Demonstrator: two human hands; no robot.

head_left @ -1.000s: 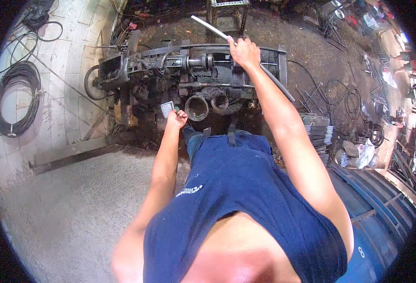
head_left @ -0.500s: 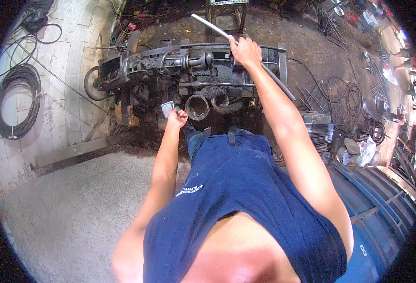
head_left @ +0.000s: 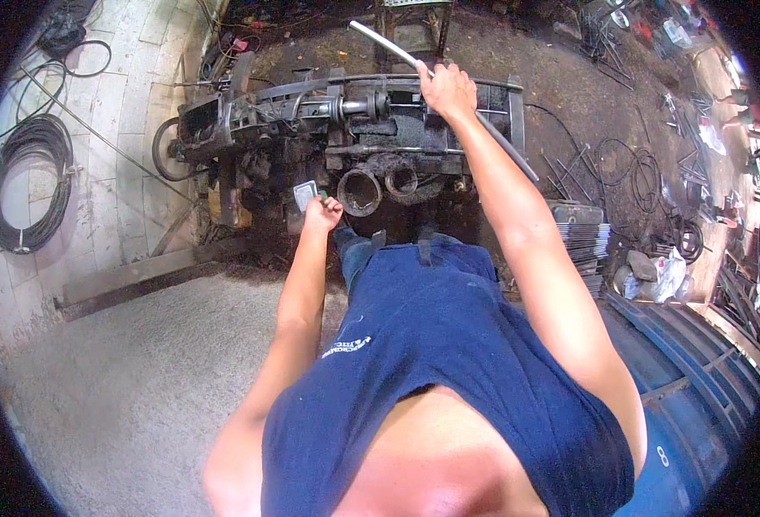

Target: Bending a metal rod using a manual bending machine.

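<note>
Right hand [head_left: 447,89] wrapped around a pale metal rod [head_left: 390,45], upper centre of frame; rod slants from upper centre down to the right, crossing over the right part of the greasy machine [head_left: 397,148]; can't tell if rod touches it; left hand [head_left: 323,213] left of centre, fingers curled, small green piece [head_left: 323,197] at them, pale flat square piece [head_left: 306,196] just beyond; can't tell if left grips either, or if the two are joined; round-mouthed part [head_left: 360,193] sits just right of left hand; step in hand, my read: rod held one-handed at the machine; next move calls for a firm right grip, both rod ends watched, left fingers clear of the machine
</note>
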